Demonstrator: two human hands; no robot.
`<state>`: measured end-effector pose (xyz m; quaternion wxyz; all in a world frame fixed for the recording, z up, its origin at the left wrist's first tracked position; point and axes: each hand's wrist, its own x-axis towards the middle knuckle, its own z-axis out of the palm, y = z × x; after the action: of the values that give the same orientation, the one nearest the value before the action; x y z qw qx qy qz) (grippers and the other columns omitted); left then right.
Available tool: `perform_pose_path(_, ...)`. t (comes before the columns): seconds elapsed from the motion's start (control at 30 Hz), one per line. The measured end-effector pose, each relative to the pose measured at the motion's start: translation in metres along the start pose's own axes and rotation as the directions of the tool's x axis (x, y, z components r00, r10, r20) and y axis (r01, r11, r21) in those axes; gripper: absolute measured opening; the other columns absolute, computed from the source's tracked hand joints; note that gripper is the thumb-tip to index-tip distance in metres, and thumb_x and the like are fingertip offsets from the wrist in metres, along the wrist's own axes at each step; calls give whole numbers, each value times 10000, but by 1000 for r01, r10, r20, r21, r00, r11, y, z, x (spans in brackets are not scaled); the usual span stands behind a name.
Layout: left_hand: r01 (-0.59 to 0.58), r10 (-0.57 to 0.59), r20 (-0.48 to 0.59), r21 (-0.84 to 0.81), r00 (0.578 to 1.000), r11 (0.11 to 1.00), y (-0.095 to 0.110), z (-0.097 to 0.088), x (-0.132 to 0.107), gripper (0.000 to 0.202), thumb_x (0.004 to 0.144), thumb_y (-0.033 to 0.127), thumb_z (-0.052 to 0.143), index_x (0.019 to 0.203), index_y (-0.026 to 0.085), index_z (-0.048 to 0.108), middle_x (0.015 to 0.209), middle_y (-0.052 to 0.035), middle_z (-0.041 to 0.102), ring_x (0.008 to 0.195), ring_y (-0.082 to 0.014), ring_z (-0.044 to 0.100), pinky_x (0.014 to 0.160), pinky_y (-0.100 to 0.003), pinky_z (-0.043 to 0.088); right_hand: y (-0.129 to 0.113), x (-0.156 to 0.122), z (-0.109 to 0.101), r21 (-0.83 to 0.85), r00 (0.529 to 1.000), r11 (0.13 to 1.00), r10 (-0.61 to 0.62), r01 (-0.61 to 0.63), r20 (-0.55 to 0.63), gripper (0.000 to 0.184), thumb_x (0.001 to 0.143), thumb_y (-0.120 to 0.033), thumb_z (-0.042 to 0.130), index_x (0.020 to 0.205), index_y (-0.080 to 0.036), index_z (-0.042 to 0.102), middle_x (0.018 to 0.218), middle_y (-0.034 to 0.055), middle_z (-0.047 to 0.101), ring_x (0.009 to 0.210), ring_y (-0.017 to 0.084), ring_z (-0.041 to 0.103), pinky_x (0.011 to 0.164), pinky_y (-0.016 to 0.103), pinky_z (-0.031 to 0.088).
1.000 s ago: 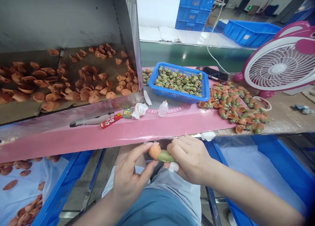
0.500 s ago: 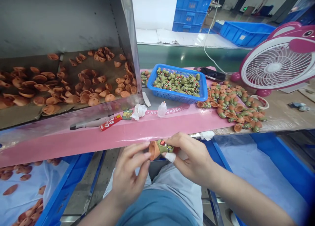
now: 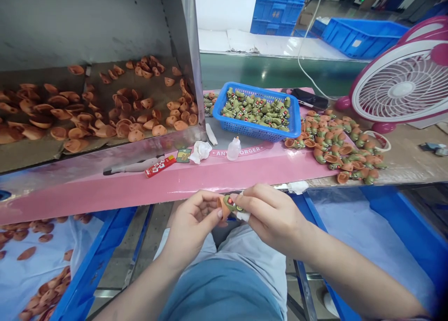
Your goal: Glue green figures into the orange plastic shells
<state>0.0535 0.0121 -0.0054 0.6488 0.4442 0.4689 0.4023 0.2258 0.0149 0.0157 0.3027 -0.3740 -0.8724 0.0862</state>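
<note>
Beyond the far blue crates (image 3: pixel 364 38) and my pink-topped workbench (image 3: pixel 175 185), with its blue basket (image 3: pixel 257 133) of green figures (image 3: pixel 255 111), my left hand (image 3: pixel 192 230) and right hand (image 3: pixel 273 218) pinch a small orange-and-green rubber figure (image 3: pixel 229 206) over my lap (image 3: pixel 220 288), my fingers (image 3: pixel 255 195) hiding most of it.

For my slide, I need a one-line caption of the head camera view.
Left hand and right hand hold a small orange-and-green figure in front of a blue basket of green figures.
</note>
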Motion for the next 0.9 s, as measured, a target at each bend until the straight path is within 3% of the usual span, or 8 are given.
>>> perform_pose_path(0.23, -6, 3, 65, 55, 998, 998, 4, -2, 0, 96, 738, 172, 586, 822, 174, 541, 710, 14, 614, 646, -105, 585, 627, -225, 494, 7, 0, -3, 72, 998, 997, -15, 10, 62, 267, 758, -26, 379, 955, -143, 517, 794, 60, 551, 715, 144, 496, 614, 263, 405)
perform_pose_path(0.4, -26, 15, 176, 57, 984, 998, 8, -6, -2, 188, 734, 212, 588, 911, 186, 531, 797, -10, 622, 739, -127, 584, 678, -235, 479, 12, 0, -7, 67, 994, 998, -5, -3, 107, 308, 739, -19, 403, 992, -160, 508, 801, 43, 549, 718, 142, 492, 628, 265, 388)
perform_pose_path(0.6, 57, -65, 70, 112, 995, 992, 10, -2, -3, 162, 699, 195, 621, 829, 178, 526, 741, -7, 622, 706, -137, 593, 662, -252, 484, 13, 2, -7, 42, 989, 999, -34, 28, 143, 271, 764, -49, 402, 987, -164, 506, 795, 44, 552, 723, 143, 489, 623, 266, 378)
perform_pose_path(0.9, 34, -37, 51, 54, 998, 998, 2, -4, 1, 120, 714, 184, 611, 807, 167, 538, 709, 1, 632, 677, -118, 598, 653, -228, 485, 20, 7, -3, 167, 980, 986, -20, -14, 199, 375, 721, -1, 411, 1037, -189, 486, 840, 39, 543, 773, 140, 496, 665, 269, 401)
